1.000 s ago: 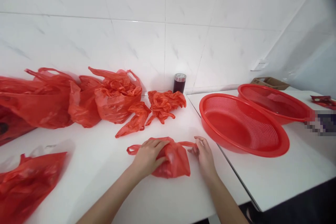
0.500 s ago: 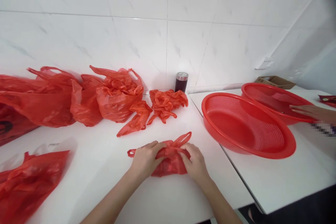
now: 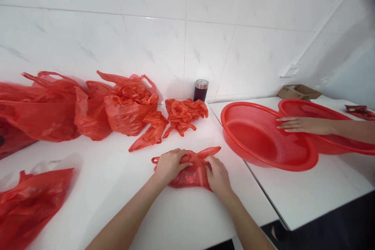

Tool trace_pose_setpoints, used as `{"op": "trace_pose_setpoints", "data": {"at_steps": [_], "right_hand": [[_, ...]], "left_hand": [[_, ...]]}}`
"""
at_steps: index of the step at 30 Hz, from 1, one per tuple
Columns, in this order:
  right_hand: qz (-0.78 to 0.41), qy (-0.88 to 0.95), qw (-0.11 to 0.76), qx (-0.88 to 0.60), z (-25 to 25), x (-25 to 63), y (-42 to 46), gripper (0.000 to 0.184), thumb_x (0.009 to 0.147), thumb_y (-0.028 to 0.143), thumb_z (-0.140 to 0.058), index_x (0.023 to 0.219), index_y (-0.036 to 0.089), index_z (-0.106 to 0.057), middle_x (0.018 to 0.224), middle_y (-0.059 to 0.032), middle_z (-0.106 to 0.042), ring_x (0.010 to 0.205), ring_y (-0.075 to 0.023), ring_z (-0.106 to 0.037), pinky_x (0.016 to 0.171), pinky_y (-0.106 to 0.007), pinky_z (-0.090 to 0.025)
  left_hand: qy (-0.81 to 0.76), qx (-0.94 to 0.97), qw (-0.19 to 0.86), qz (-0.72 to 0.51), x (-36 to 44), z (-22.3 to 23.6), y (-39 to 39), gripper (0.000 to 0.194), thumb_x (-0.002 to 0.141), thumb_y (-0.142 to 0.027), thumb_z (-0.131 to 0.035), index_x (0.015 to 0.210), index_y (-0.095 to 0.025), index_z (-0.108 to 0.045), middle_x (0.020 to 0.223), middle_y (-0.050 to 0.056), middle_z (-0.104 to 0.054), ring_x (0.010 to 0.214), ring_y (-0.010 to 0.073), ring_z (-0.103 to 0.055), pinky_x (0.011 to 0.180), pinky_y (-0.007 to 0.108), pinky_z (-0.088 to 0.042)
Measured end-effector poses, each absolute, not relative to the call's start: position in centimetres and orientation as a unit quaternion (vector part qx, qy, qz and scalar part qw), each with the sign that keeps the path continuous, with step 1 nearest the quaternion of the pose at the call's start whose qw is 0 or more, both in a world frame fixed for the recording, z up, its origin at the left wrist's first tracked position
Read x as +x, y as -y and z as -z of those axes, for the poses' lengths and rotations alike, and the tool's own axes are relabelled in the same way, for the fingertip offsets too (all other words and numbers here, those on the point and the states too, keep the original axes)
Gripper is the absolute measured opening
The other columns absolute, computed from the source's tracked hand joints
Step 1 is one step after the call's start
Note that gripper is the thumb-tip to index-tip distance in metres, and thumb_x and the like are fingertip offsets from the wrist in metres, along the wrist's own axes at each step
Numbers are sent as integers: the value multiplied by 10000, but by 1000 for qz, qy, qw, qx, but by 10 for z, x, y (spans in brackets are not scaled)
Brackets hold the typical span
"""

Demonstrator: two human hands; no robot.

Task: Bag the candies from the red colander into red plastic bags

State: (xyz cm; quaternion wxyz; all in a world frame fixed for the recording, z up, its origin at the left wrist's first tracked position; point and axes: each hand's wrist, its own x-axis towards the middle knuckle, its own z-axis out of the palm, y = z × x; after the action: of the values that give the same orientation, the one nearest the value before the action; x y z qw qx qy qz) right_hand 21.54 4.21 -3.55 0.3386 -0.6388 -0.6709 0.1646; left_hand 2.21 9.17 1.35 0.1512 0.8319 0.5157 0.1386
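Note:
A small red plastic bag [image 3: 190, 175] lies bunched on the white table [image 3: 123, 187] in front of me. My left hand [image 3: 169, 165] is closed on its left side. My right hand [image 3: 217, 175] grips its right side, fingers curled into the plastic. One handle loop sticks out to the upper right, another to the left. Both hands press the bag down against the tabletop.
Several red plastic bags [image 3: 129, 105] lie piled along the tiled wall, and another bag [image 3: 29, 203] lies at the near left. A dark jar [image 3: 200, 90] stands by the wall. Another person's hand [image 3: 295, 124] rests on the rim of a red basket [image 3: 263, 140]; a second basket [image 3: 322, 125] sits behind. A cardboard box [image 3: 299, 92] lies far right.
My right hand moved in from the bag's handle and closed on the bag, and both hands squeezed it smaller. Another person's hand reached in from the right onto the near basket's rim.

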Motion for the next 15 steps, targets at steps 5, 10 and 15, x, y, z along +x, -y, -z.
{"op": "trace_pose_setpoints", "data": {"at_steps": [5,10,15], "right_hand": [[-165,658,350,-646,37,216,-43,183,798,90,-390,830,207,-527,832,-41,-609,807,-209,-530,717,-311,-382],[-182,650,351,-649,33,214,-42,172,813,115,-400,832,212,-542,814,-25,-611,769,-196,-526,685,-298,-372],[-282,692,314,-586,8,230,-55,129,841,253,-507,754,204,-589,722,17,-616,651,-149,-540,602,-256,-386]], "left_hand": [[-512,835,143,-142,25,-8,-98,294,873,-501,-525,904,-229,-631,882,34,-659,794,214,-618,609,300,-365],[-517,828,151,-155,31,-6,-101,274,881,-477,-518,911,-225,-621,904,41,-653,821,218,-610,640,299,-366],[-548,797,203,-155,2,-23,-74,211,864,-414,-535,781,-228,-586,771,-3,-653,698,188,-608,596,267,-384]]}}
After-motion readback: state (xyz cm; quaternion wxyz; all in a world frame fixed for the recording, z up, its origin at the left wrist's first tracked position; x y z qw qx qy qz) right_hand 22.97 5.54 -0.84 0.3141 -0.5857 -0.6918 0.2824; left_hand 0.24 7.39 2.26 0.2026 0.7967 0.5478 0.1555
